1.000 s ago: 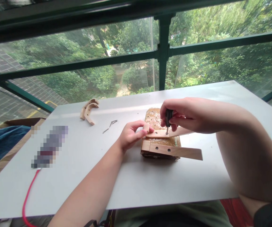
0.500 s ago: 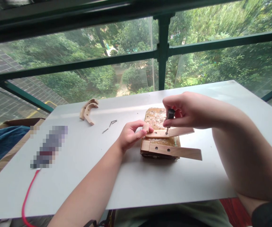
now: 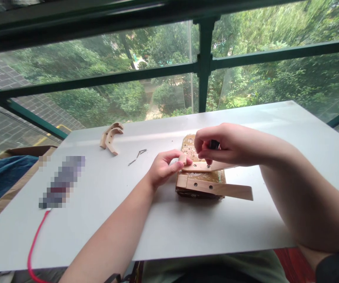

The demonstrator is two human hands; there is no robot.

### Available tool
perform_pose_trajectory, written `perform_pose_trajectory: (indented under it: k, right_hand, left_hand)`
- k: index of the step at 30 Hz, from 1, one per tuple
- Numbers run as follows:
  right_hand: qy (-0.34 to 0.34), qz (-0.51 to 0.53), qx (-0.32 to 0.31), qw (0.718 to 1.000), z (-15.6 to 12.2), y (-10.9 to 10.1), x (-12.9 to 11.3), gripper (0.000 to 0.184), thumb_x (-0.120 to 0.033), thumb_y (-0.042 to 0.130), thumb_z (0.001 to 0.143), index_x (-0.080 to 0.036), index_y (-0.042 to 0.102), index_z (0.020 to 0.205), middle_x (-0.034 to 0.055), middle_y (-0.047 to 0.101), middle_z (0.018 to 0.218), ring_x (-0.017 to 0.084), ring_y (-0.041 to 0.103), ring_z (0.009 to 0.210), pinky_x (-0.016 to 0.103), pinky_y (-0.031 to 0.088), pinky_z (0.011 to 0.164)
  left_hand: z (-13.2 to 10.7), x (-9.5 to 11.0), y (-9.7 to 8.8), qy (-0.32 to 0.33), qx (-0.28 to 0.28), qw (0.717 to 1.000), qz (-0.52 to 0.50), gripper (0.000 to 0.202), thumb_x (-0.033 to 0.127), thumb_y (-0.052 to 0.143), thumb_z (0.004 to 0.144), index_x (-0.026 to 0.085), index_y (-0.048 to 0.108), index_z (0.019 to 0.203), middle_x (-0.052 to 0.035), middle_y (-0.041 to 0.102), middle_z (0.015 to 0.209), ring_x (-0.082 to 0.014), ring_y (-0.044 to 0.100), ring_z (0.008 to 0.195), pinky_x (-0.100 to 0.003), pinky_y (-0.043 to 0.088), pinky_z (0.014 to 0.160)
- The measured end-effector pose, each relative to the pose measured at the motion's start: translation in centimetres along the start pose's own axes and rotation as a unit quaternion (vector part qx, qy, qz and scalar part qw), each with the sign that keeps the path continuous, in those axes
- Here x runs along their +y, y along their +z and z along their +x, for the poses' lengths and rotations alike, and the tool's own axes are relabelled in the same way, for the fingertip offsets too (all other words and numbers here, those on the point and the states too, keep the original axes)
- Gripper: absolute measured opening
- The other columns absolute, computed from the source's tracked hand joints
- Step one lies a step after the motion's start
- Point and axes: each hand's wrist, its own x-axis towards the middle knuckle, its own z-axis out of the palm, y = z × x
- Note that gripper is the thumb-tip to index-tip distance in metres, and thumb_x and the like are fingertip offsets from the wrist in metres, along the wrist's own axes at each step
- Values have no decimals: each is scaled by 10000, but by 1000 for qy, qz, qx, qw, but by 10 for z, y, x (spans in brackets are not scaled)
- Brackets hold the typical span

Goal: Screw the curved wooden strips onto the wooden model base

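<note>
A brown perforated block lies on the white table with two wooden slats across it. My left hand pinches the left end of the far slat. My right hand is closed round a small dark screwdriver, held upright over that slat; its tip is hidden behind my fingers. The near slat sticks out to the right past the block.
Curved wooden pieces lie at the table's far left, with a few loose screws nearer the middle. A blurred-out object with a red cord rests at the left. A window with a green frame stands just behind the table.
My right hand has turned and its fingers have curled lower round the screwdriver, hiding its shaft and tip. My left hand and the slats stay in place.
</note>
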Motion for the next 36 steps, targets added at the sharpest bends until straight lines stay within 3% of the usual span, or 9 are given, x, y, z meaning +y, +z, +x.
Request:
perform_pose_trajectory:
  k: [4,9,14,23,30,34,36]
  right_hand:
    - [2,2,0,1000,-7,-6,-2,147,-206,601,852,-205,587,999,35,706,930,150,616,768,267,445,649]
    - [29,29,-7,999,-12,-9,4,264,-105,498,875,-226,543,1105,37,707,1049,157,656,849,268,485,685]
    - [39,-37,1,999,-8,-9,6,97,-222,557,895,-222,581,989,25,716,910,164,649,765,278,457,633]
    - [39,-113,27,992,-10,-11,0,68,-272,615,841,-225,573,867,-20,649,740,113,532,599,260,351,529]
    - [57,-145,74,985,-4,-5,-4,336,-375,678,808,-222,397,706,-69,461,547,78,341,484,269,246,478]
    - [47,-133,76,987,3,3,2,302,-242,615,790,-220,339,670,-68,361,543,87,268,512,273,218,483]
    - [31,-111,81,990,5,7,5,238,-168,573,777,-219,361,683,-61,389,577,91,285,540,267,237,499]
  left_hand:
    - [0,0,0,3,2,1000,-1,307,438,697,855,133,702,823,-113,713,958,-243,670,957,-353,512,906]
    - [0,0,0,11,4,1000,4,308,437,705,849,131,706,816,-120,718,957,-233,669,932,-339,520,882]
    - [0,0,0,10,5,1000,12,303,431,700,853,131,709,814,-119,712,950,-232,671,931,-343,520,891]
    - [-1,-1,1,5,8,1000,9,302,432,699,853,134,698,805,-118,721,954,-235,672,928,-351,513,900]
    - [-1,0,0,0,10,1000,2,315,447,705,843,140,675,784,-113,720,955,-245,674,946,-361,515,906]
    - [-1,-1,-1,0,5,1000,-2,306,440,704,847,134,703,827,-113,711,961,-244,673,951,-363,519,898]
    - [-1,0,0,2,6,1000,-1,305,438,706,845,134,707,837,-111,710,954,-243,671,942,-364,518,892]
